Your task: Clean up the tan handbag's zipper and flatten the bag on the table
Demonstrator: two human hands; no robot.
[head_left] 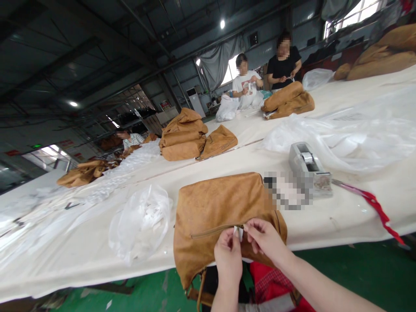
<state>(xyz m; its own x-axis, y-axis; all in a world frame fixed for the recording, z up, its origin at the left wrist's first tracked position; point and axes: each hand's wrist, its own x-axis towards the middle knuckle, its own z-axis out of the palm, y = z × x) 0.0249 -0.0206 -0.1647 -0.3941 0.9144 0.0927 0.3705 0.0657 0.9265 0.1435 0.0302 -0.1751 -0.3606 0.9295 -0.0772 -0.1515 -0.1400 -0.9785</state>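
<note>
Tan bag point(221, 212) overhanging table edge point(325, 240)

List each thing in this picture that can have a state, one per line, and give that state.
Tan bag: lying flat at the table edge, front zipper closed.
White wrap: pinched at the zipper pull by both hands.
Left hand: closed on the wrap.
Right hand: fingertips pinching the wrap.
Tape dispenser: upright, loaded with a roll.
Clear plastic bags: crumpled in a heap.
</note>
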